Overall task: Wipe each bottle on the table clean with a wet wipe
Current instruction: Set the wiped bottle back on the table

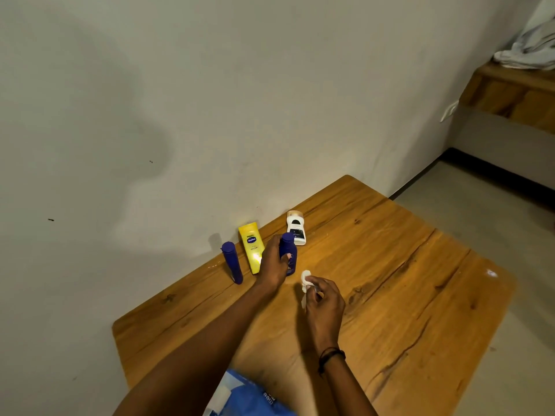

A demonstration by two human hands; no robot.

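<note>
The left hand (pixel 272 263) is wrapped round a dark blue plastic bottle with a rounded blue cap (pixel 289 250), fingers curled over its front and the palm behind it. The bottle stands roughly upright; whether its base touches the wood or sits just above it, I cannot tell from here. Just beside it, a little nearer the person, the right hand (pixel 325 304) pinches a crumpled white wet wipe (pixel 305 280) between thumb and fingertips. The wad pokes out above the fingers and a strip hangs down along the palm. The wipe is close to the held bottle but apart from it. A thin black band (pixel 330 355) circles the right wrist.

To the left of the held bottle, a yellow plastic lotion bottle with a blue oval label (pixel 251 247) stands near the wall, and left of that a slim dark blue cylindrical bottle (pixel 232 263). Behind and to the right of the held bottle stands a squat white bottle with a tan cap and dark label (pixel 296 229).

All of this is on a warm brown wooden table with dark grain cracks (pixel 405 280), pushed against a pale grey wall (pixel 210 100). At the near edge, between the forearms, lies a blue soft pack of wipes (pixel 249 396).
</note>
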